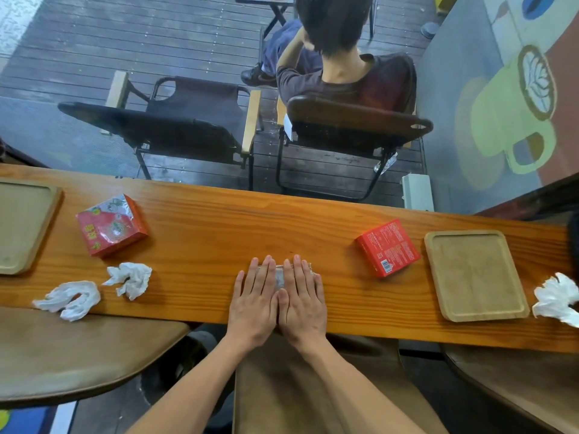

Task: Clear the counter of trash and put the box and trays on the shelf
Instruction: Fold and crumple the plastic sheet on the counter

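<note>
Both hands, left (253, 311) and right (302, 303), lie flat, grips open, covering a clear wrapper (279, 278). Crumpled tissues (130, 278), red boxes (388, 248) and wooden trays (476, 274) flank them on the surface (203, 233).

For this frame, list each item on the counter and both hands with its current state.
Left hand: flat, fingers straight, pressing a clear wrapper.
Right hand: flat beside it, same wrapper.
Left red box: torn open.
Right red box: closed.
Tissues: crumpled.
Right tray: bare.
</note>
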